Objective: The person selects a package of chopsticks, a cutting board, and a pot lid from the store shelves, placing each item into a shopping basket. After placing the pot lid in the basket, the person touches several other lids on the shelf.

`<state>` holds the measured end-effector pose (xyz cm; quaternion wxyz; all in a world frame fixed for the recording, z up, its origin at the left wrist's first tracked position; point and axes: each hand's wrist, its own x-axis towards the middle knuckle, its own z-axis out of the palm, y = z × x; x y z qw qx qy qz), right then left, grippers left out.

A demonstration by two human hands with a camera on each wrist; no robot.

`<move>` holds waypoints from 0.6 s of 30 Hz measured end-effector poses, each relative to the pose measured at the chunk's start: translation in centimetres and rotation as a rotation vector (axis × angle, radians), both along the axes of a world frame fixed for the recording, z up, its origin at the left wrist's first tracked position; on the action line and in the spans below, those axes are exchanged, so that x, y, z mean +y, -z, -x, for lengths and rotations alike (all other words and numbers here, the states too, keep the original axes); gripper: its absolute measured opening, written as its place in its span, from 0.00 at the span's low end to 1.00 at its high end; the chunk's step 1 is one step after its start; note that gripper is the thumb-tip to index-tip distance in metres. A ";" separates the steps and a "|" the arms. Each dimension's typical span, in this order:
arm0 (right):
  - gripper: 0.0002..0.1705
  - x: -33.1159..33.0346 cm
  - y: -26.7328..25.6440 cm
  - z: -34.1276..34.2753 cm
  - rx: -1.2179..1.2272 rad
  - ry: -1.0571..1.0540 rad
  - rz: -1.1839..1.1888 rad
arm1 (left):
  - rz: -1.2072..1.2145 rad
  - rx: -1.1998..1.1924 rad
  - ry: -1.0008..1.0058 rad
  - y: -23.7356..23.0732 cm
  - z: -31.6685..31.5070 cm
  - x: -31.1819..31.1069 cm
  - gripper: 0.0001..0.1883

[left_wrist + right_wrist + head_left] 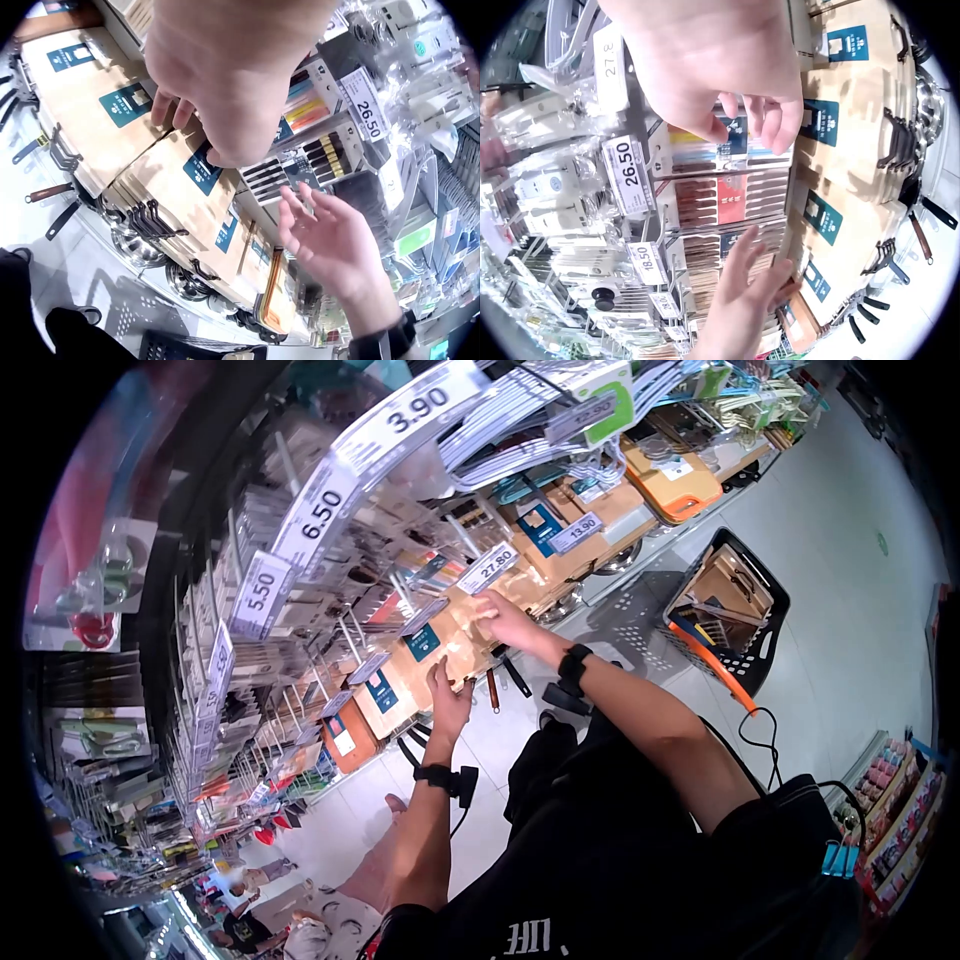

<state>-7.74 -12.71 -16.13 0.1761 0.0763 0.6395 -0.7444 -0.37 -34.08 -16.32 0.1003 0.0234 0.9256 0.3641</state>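
Note:
Pale wooden cutting boards [455, 650] with dark green labels stand in rows on a store shelf. My left hand [452, 705] reaches over them with fingers spread, holding nothing. In the left wrist view, the left hand's fingertips [181, 112] overlap the boards beside a green label [126, 105]. My right hand [512, 625] hovers farther along the same row, its fingers loosely bent and nothing in them. Seen from the right wrist, that hand [720, 75] is in front of packs of chopsticks [731, 199] hung behind the boards.
Price tags [487, 568] and wire hooks with packaged goods jut out above the boards. Pan handles [493, 690] stick out below. A black shopping basket [770, 645] with an orange handle and wooden items inside stands on the floor to the right. Another person [370, 870] is at the lower left.

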 end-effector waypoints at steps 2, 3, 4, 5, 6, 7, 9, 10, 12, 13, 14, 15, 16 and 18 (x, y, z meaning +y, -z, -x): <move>0.30 -3.2 2.6 4.0 0.219 0.059 -0.112 | 0.015 0.070 0.078 0.9 -0.9 -1.7 0.38; 0.33 -4.9 4.4 6.1 0.416 0.128 -0.179 | -0.013 0.001 0.037 -0.4 -1.4 -1.4 0.36; 0.36 -5.7 3.8 7.0 0.440 0.135 -0.170 | -0.040 -0.034 0.005 -1.4 -1.9 -1.2 0.35; 0.40 -6.4 3.2 7.9 0.465 0.141 -0.160 | -0.043 -0.013 0.012 -1.3 -2.4 -1.7 0.34; 0.42 -7.0 2.7 8.8 0.447 0.124 -0.131 | -0.046 0.008 0.017 -1.5 -2.7 -2.0 0.34; 0.44 -7.3 2.3 9.5 0.385 0.093 -0.071 | -0.051 -0.012 -0.008 -1.7 -3.1 -2.4 0.33; 0.49 -8.0 1.8 10.0 0.294 0.045 0.020 | -0.064 -0.053 -0.059 -2.0 -4.1 -3.1 0.32; 0.49 -8.1 1.6 10.1 0.288 0.035 0.115 | -0.130 -0.084 -0.039 -1.8 -4.5 -3.8 0.31; 0.51 -8.3 1.1 9.0 0.334 0.013 -0.156 | -0.260 -0.142 0.010 -1.6 -5.2 -5.0 0.29; 0.52 -8.4 0.7 8.5 0.352 0.003 -0.292 | -0.285 -0.197 -0.001 -2.5 -5.5 -5.1 0.27; 0.51 -8.8 0.3 7.8 0.248 -0.001 -0.237 | -0.295 -0.194 -0.005 -2.7 -5.8 -5.6 0.27; 0.50 -9.3 -0.2 7.2 0.143 0.001 -0.184 | -0.306 -0.194 -0.006 -2.9 -6.0 -6.1 0.27; 0.49 -10.0 1.5 6.6 0.118 0.031 -0.051 | -0.317 -0.192 -0.002 -2.9 -6.1 -6.6 0.27; 0.46 -11.0 4.1 3.9 0.077 0.096 0.206 | -0.336 -0.165 -0.009 -2.2 -6.0 -8.0 0.27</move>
